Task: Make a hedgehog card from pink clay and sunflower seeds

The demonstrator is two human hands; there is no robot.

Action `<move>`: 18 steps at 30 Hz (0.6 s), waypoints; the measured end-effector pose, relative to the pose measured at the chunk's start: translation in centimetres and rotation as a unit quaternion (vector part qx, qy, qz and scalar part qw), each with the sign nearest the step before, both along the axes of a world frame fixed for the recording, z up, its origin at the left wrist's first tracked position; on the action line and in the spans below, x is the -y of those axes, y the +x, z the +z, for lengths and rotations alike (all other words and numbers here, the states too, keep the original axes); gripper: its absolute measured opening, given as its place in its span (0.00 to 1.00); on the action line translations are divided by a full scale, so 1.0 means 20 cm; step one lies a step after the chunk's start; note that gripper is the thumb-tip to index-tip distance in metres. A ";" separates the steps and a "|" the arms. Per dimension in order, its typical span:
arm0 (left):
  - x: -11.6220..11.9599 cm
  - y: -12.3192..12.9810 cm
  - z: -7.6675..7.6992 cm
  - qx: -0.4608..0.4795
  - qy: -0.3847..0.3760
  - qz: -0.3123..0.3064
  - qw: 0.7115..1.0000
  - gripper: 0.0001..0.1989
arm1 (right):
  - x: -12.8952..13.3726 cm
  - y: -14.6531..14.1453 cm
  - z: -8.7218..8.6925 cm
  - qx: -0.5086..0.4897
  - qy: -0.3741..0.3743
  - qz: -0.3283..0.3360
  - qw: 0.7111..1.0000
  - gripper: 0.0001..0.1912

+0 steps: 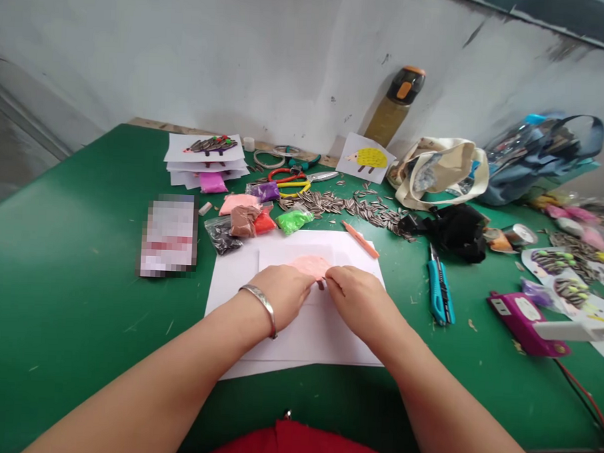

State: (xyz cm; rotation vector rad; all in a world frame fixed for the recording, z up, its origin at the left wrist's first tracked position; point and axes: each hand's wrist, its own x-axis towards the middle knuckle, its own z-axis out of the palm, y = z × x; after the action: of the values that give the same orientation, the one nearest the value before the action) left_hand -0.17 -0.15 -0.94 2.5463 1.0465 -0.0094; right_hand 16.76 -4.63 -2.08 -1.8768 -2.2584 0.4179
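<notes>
A flat pink clay shape (310,265) lies on a small white card (273,257), which rests on larger white sheets (242,331). From the left, my left hand (279,292), with a silver bangle at the wrist, reaches the clay's lower edge with curled fingers. My right hand (356,297) is closed in a pinch at the clay's right edge. Between the fingertips, a small brown clay piece (321,285) shows below the pink shape. What the fingers hold, if anything, is hidden. An orange clay tool (360,240) lies on the sheets beyond my right hand.
Bagged clays (245,221), sunflower seeds (327,204) and scissors (304,180) lie behind the sheets. A card stack (205,152) stands back left. To the right are a teal cutter (440,286), black cloth (459,233), a canvas bag (444,172) and a magenta device (528,323).
</notes>
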 end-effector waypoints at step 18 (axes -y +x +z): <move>0.00 0.00 -0.03 -0.004 0.010 -0.004 1.000 0.15 | 0.09 -0.04 -0.11 -0.004 0.086 -0.107 0.991 0.09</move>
State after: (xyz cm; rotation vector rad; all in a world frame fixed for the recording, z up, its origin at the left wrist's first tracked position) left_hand -0.23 -0.17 -1.45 2.5705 1.0449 -0.0097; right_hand 15.94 -6.38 -4.23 -1.9937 -1.9891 0.1907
